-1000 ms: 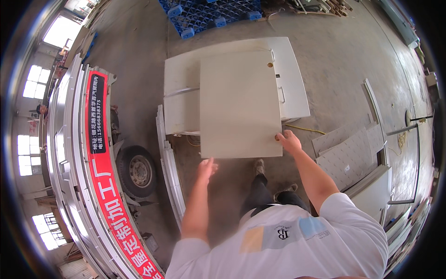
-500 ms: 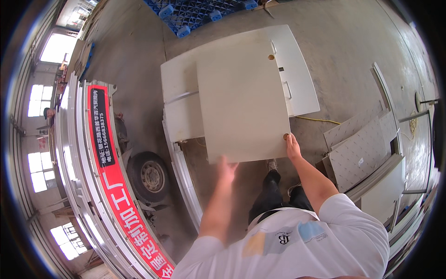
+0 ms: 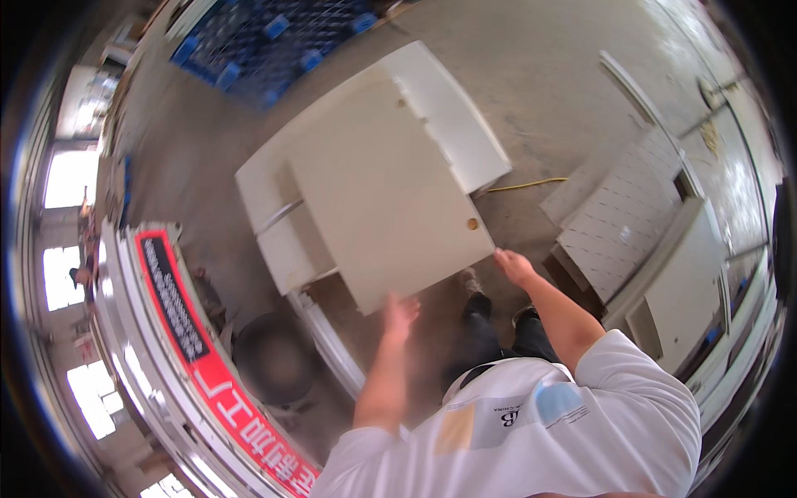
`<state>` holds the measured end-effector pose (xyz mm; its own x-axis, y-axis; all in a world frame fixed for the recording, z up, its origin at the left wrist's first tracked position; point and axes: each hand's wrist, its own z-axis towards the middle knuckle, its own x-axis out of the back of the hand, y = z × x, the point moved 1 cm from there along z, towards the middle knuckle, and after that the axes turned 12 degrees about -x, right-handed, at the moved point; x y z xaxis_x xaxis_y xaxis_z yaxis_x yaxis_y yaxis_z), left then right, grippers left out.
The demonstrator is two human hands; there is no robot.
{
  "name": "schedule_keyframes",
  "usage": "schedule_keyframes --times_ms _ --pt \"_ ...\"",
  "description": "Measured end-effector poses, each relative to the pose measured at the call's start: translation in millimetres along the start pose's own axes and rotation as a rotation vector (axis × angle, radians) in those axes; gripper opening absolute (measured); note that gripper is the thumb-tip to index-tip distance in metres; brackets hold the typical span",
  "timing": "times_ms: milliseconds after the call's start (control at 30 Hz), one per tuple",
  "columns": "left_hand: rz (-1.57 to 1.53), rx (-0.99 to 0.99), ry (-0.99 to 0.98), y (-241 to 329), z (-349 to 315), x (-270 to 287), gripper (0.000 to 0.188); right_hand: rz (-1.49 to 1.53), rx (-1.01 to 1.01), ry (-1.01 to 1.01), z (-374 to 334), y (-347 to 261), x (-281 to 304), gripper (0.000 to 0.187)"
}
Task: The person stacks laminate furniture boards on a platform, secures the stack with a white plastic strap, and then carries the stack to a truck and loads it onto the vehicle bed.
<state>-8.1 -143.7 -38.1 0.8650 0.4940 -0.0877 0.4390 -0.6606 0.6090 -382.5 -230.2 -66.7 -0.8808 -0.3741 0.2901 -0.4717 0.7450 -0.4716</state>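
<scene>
A large off-white cabinet door panel (image 3: pixel 374 174), with round hinge holes along its right edge, lies across other pale panels. My right hand (image 3: pixel 516 267) pinches its near right corner. At the near left edge, my left hand (image 3: pixel 401 315) has its fingers apart, with the fingertips at the edge; motion blur hides whether they touch. A white panel (image 3: pixel 457 124) shows beneath on the right. Another pale panel (image 3: pixel 290 249) sticks out on the left.
Blue plastic pallets (image 3: pixel 274 50) lie at the far side. On the left stands a vehicle with a red banner (image 3: pixel 220 378) and a dark wheel (image 3: pixel 274 357). Patterned boards (image 3: pixel 623 216) lean at the right, near a yellow cord (image 3: pixel 531 183). Long white strips (image 3: pixel 328 340) lie near my left arm.
The view has turned, so the panels sit further left and more slanted. My right hand has shifted from beside the near hinge hole to the corner. My left hand stays by the near edge.
</scene>
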Motion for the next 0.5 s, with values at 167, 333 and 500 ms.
schedule_keyframes --times_ms 167,333,500 --pt "0.590 -0.308 -0.469 38.5 -50.3 -137.3 0.035 0.063 -0.187 0.086 -100.2 122.8 63.7 0.051" --pt "0.311 -1.233 -1.026 200.9 -306.8 -363.9 0.035 0.275 -0.399 0.240 -191.3 272.7 107.4 0.044" --pt "-0.017 -1.824 -1.409 191.6 -459.4 -455.5 0.034 0.694 -0.460 0.352 -248.9 374.6 105.7 0.041"
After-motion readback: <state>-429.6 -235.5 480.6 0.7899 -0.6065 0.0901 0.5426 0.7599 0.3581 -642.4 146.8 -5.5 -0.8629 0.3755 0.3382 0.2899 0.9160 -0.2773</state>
